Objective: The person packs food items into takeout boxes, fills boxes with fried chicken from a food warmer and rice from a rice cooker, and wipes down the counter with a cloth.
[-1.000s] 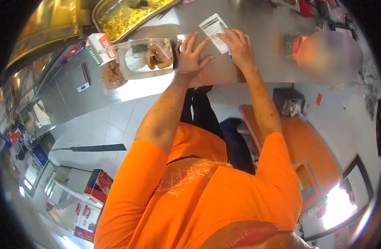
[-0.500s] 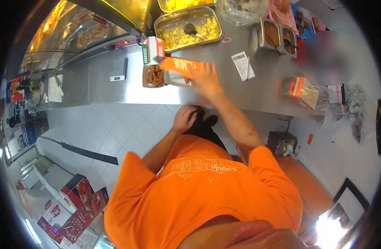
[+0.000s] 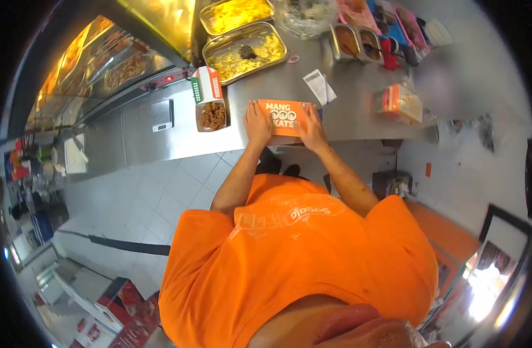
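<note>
An orange takeaway box with white lettering lies on the steel counter near its front edge, its lid down. My left hand is against the box's left side, and my right hand is against its right side. Between them the two hands grip the box; its contents are hidden. Just left of my left hand stands an open takeaway box with a red, green and white lid tilted up, and brown chopped food inside it.
Behind the boxes sits a steel tray of yellow food. A white receipt is on the counter, with steel sauce containers farther back. A small scale stands to the left, and a packet to the right.
The orange box's raised lid has come down over its tray. My left hand has risen from the counter edge to the box; my right hand has shifted to its right side.
</note>
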Demonstrator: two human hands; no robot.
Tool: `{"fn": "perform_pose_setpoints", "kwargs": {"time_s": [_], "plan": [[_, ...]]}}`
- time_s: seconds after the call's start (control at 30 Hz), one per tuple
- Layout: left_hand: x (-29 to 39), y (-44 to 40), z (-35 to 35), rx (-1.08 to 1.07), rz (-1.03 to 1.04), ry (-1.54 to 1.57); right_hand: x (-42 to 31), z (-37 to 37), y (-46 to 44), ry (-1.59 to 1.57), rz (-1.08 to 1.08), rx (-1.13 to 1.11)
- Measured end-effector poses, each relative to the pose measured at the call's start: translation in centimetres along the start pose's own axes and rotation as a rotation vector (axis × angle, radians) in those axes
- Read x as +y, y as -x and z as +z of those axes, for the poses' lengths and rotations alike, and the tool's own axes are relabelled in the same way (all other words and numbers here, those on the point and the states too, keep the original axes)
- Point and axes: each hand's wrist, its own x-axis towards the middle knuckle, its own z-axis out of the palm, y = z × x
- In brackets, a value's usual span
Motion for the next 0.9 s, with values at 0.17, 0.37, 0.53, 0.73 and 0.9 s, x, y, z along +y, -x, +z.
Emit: {"fn": "perform_pose_setpoints", "kwargs": {"time_s": [0.17,0.37,0.53,0.73,0.9], "plan": [[2.2,-0.1,-2.4,-0.370,-0.474,0.563,1.9,5.6,0.5,-0.218,0.425,0.286],[-3.2,0.5,0.9,-0.365,-0.174,0.448,1.5,0.6,-0.5,-0.505,0.524,0.018],[-4.1,-0.9,-2.8,-0.515,-0.392,0.778,5.9,0.1,-1.2,-0.588,0.447,0.019],[-2.4,-2.6,-5.4,-0.585,-0.645,0.869,3.8,-0.7,-2.3,-0.682,0.573,0.051],[-5.5,-1.4,-2.6,-0.728,-0.679,1.072,3.7,-0.4,-1.5,-0.821,0.666,0.012]]}}
